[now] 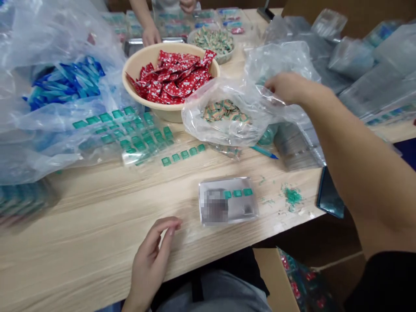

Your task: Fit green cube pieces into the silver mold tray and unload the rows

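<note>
My left hand [152,256] rests near the table's front edge, fingers loosely curved, with a gap between thumb and forefinger and nothing in it. Just right of it lies a shallow clear plastic tray [238,214] with three small green squares in a row. My right hand [287,88] reaches over a clear plastic bag [224,134] at the right of the table's middle. Its fingertips are at the plastic and mostly hidden, so their grip is unclear. Inside this bag are several small orange-and-green packets [225,111].
Behind stand a cream bowl [130,82] of red packets and a bag of blue pieces [69,82]. Green squares [139,141] lie in sheets; a blue pen [264,152], green scraps [292,196] and a phone [330,193] are at right. Another person's hand [151,35] is across the table.
</note>
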### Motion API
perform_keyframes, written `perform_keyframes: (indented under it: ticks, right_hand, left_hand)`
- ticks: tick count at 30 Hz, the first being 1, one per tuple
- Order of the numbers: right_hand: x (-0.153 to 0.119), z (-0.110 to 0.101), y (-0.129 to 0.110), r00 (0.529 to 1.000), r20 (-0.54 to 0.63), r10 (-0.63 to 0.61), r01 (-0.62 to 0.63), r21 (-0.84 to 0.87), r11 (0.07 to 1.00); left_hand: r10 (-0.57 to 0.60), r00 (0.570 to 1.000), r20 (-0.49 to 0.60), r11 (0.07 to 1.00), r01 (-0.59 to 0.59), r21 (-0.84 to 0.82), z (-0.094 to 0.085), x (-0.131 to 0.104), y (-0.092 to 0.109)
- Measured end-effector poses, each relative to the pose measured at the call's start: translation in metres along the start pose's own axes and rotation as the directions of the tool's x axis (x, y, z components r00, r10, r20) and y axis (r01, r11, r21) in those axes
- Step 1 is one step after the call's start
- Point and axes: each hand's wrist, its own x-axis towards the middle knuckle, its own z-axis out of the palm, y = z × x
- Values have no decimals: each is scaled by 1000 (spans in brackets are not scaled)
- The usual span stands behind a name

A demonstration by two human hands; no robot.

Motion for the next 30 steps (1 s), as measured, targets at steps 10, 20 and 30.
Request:
perform_keyframes:
  ticks: [10, 20, 30]
  right_hand:
    - [-217, 73, -57, 975, 6, -222, 136, 774, 618]
    - [-268, 100, -57, 948, -160, -274, 300, 730, 613]
    - [-299, 127, -12, 961, 57, 271, -166, 902, 399]
  left_hand:
    - [285, 956, 64, 949, -272, -161, 30, 34, 50]
    - [398, 898, 187, 916, -377, -139, 31, 14, 64]
    - [420, 867, 267, 814, -490, 312, 46, 54, 9]
